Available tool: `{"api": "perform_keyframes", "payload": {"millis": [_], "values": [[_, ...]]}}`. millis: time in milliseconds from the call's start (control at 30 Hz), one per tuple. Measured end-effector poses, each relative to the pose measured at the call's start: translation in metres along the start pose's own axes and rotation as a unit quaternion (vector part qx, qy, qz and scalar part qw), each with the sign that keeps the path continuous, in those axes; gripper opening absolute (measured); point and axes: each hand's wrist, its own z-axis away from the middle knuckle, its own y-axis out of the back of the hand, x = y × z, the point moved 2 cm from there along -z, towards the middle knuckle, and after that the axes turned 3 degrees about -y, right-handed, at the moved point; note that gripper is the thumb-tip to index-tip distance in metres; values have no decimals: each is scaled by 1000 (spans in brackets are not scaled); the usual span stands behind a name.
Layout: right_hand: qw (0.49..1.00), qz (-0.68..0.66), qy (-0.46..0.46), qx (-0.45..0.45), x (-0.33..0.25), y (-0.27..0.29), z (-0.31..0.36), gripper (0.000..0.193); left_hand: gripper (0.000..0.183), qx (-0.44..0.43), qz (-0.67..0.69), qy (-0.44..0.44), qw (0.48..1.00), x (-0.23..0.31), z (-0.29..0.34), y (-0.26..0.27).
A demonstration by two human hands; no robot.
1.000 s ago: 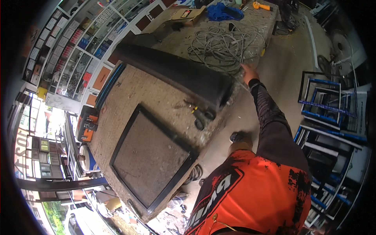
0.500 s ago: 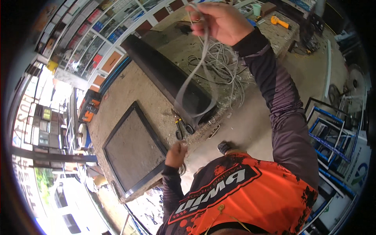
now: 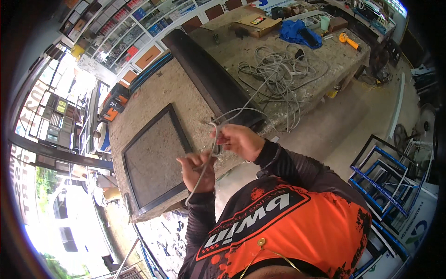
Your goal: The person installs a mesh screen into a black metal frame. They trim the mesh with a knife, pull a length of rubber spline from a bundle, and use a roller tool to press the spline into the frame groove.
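Observation:
A thin grey cord (image 3: 240,109) runs from a tangled cord pile (image 3: 274,69) on the workbench to my hands. My right hand (image 3: 241,141) is closed on the cord near the bench's front edge. A small red patch shows at its fingers; I cannot make out what it is. Just to the left and nearer, my left hand (image 3: 198,173) has bent fingers closed on the same cord, whose end hangs past the wrist. Left of it lies a dark-framed mesh screen (image 3: 155,160). The yellow-handled snips are mostly hidden behind my right hand.
A long black roll (image 3: 211,79) lies across the concrete-topped workbench (image 3: 144,102). A blue cloth (image 3: 299,35), a cardboard box (image 3: 260,25) and a yellow-orange tool (image 3: 349,42) sit at the far right. Blue and white frames (image 3: 385,176) lean at the right. An orange-black toolbox (image 3: 114,103) stands at left.
My right hand has come down from its raised position to near my left hand, and the hanging cord loop is lowered. My left hand has shifted slightly left and farther up the view.

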Motion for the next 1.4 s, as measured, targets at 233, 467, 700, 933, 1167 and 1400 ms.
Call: {"api": "perform_keyframes", "payload": {"millis": [233, 467, 700, 933, 1167, 1400], "values": [[931, -215, 186, 229, 2, 127, -11, 15, 46, 111, 0, -6, 994, 93, 96, 82], [934, -146, 250, 209, -42, 156, 9, 18, 27, 223, -502, 69, 833, 201, 163, 208], [940, -17, 285, 189, -174, 80, -7, 23, 21, 91, -810, 174, 553, 274, 208, 243], [598, 673, 394, 186, -210, -111, -60, 30, 8, 44, -707, 68, 702, 253, 180, 198], [442, 721, 391, -364, 217, -158, -42, 73, 10, -39, -618, 32, 784, 177, 176, 175], [512, 746, 27, -424, 233, -90, -133, 28, 31, 0, -731, 215, 647, 145, 310, 357]]}}
